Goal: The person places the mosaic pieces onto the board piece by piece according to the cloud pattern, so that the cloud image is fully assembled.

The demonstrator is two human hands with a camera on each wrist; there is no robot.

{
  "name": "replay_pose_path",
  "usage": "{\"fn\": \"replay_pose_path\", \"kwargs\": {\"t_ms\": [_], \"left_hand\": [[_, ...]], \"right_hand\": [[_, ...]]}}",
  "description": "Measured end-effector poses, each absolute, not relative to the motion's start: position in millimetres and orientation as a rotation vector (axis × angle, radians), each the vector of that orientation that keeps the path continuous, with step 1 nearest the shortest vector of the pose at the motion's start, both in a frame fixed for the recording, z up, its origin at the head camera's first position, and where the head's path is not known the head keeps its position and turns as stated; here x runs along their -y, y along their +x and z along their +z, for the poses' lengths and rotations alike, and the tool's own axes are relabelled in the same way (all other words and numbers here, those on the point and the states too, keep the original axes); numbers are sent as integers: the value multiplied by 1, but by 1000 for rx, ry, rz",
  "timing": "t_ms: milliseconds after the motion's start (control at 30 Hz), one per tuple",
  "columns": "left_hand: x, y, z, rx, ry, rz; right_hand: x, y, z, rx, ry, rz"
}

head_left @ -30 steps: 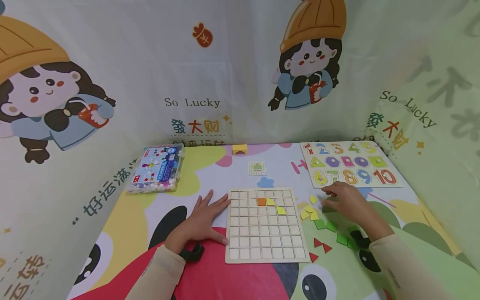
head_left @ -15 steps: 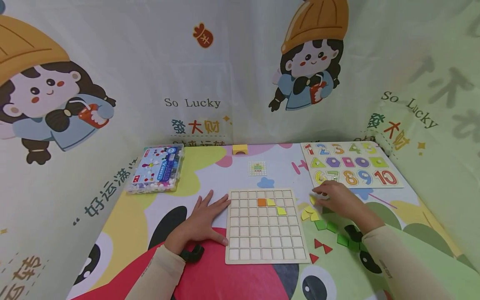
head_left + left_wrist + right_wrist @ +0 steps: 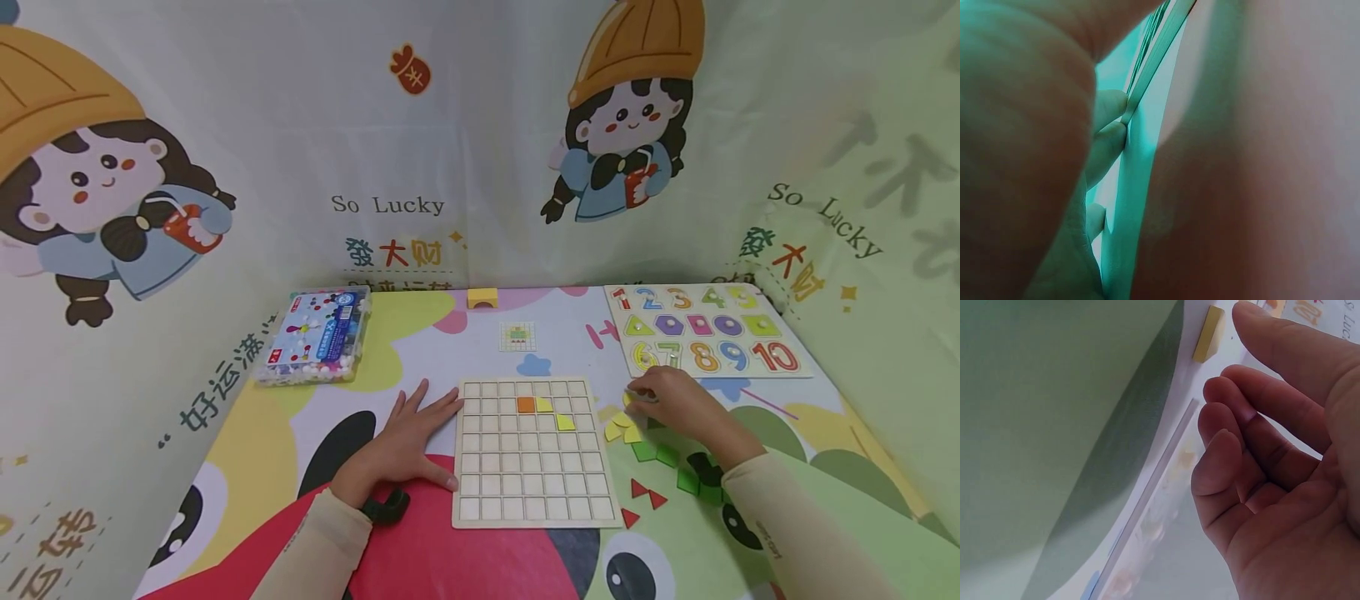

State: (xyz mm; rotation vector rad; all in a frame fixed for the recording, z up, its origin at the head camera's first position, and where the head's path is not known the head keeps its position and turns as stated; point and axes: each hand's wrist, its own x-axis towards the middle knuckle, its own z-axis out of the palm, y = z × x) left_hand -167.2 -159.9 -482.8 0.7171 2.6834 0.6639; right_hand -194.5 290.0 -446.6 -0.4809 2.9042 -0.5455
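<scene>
A pale wooden grid board, ruled seven cells by seven, is shown flat near the middle of a counter covered in cartoon print. In its second row from the far edge, an orange square is set beside a yellow quarter-round; another yellow quarter-round is set one row nearer and one column to the right. The rounded sides of both are turned toward the board's far right corner. The board's left edge is touched by the left grip, its fingers spread. At the board's right edge, a loose yellow piece is reached by the right grip, whose fingers are curled loosely, with the thumb held apart in the right wrist view. The piece is partly covered by the fingertips, so its full outline and long axis cannot be made out, nor whether it is touched. Nearer the counter's front edge, yellow pieces, green pieces and red triangles are scattered. The board's sides are aligned roughly with the counter's far edge; whether one is longer cannot be told. Much of the left wrist view is blocked by blurred skin.
</scene>
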Motion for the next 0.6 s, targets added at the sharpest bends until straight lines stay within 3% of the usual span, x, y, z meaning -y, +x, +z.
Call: {"fn": "replay_pose_path", "kwargs": {"t_ms": [600], "left_hand": [[159,-166,-479,-2677,737,669]], "right_hand": [[-290,-196,-451,-2873,-544,-542]]}}
